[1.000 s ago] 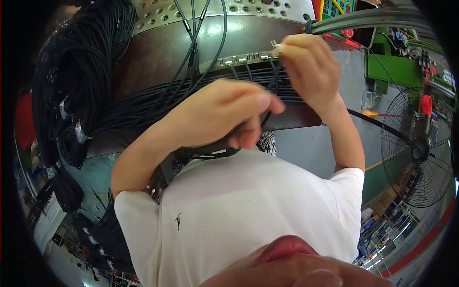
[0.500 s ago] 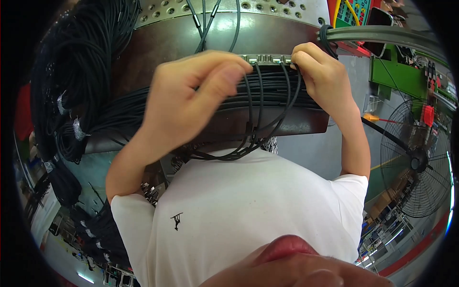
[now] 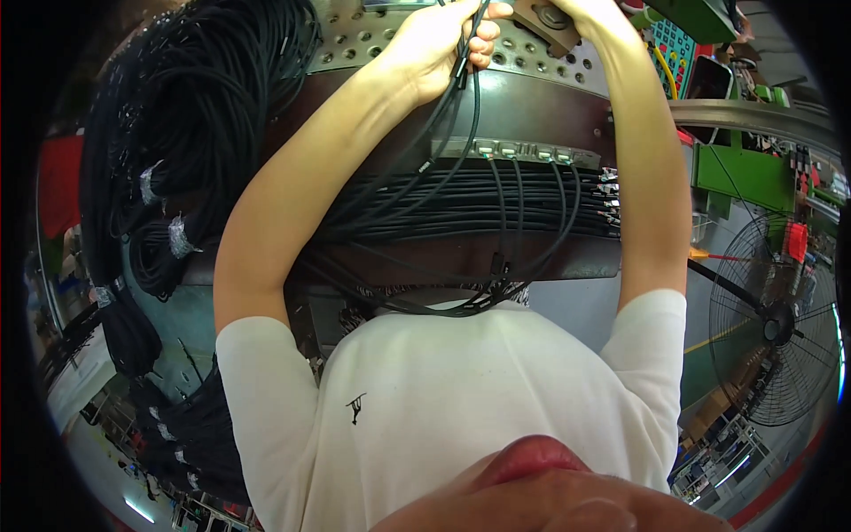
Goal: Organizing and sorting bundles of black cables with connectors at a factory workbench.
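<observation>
Left hand (image 3: 436, 46), top centre — fingers curled round black cables (image 3: 460, 73); right hand (image 3: 592, 11), top edge — fingers cropped, their state indeterminable. Metal strip (image 3: 527, 151), upper half, right of centre.

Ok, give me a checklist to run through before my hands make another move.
1. Left hand on the held cables: ok, fingers curled around them.
2. Right hand and its grip: cannot tell, the upper picture edge cuts it off.
3. Four cable ends at the metal strip: ok, all four in view; full seating, cannot tell.
4. Looped cables kept on the brown board: not ok, they droop past its near edge.
5. Metal ends of the cable bundle clear of the right forearm: cannot tell, they show right beside it.
</observation>
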Motion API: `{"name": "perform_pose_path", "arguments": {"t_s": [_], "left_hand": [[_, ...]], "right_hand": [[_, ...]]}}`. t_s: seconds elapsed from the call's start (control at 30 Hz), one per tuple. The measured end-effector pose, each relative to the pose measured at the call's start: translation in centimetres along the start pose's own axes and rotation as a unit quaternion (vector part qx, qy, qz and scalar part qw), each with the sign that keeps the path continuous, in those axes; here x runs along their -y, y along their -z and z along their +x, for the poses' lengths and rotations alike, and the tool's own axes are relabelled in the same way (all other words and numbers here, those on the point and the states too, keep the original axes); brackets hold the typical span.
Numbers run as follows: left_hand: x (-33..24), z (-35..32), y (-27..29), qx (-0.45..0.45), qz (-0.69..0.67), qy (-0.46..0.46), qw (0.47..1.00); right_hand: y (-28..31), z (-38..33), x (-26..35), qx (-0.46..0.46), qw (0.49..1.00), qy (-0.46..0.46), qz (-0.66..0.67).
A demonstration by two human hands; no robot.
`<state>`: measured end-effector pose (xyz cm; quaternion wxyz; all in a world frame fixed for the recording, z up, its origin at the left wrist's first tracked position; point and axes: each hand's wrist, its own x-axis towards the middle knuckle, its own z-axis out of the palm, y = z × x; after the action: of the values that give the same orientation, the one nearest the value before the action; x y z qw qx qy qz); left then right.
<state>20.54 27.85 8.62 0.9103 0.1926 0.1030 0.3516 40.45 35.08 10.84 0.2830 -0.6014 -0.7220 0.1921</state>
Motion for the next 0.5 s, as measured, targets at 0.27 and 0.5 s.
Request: {"name": "perform_pose_path", "arguments": {"t_s": [0.27,0.5], "left_hand": [[-1.3,-4.6,-4.3,-0.154,0.139,-0.02,0.978],[1.8,-11.5,-6.7,-0.18,0.144,0.082,0.97]], "right_hand": [[0.0,-2.2,2.9,-0.09,0.995,0.049,-0.01],[-1.9,-7.9,5.6,-0.029,0.904,0.269,0.332]]}}
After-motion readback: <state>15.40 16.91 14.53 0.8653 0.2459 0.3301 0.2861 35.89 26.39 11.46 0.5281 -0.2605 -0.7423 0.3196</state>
